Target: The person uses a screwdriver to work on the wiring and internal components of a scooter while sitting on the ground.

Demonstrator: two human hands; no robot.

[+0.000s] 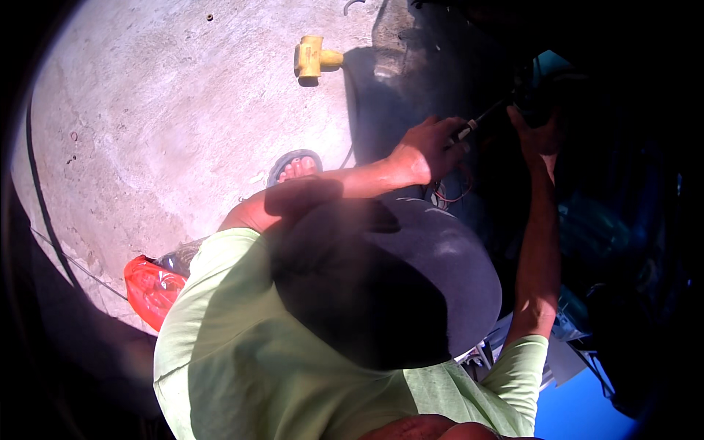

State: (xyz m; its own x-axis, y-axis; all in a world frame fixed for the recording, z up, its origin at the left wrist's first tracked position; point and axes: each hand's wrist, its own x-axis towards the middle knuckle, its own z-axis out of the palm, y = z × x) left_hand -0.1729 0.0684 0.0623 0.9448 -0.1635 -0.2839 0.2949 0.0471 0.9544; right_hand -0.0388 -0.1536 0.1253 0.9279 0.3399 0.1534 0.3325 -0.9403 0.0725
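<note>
We see the left hand (434,145) closed around a slim, straight-shafted tool with a pale-and-dark handle (464,132), its shaft pointing at a shadowed, teal-topped object (551,64) beside the right hand (541,138), whose grip we cannot tell. We judge the work unfinished; darkness hides what remains.

The left forearm (374,178) reaches across to the right, bare below a short sleeve (242,253); the left hand (438,141) is bent at the wrist, its fingers curled in a grip; the right forearm (539,235) extends nearly straight ahead, its hand (541,138) raised in shade, thumb apart, the other fingers hard to make out; toes (299,169) show beyond the left forearm.
</note>
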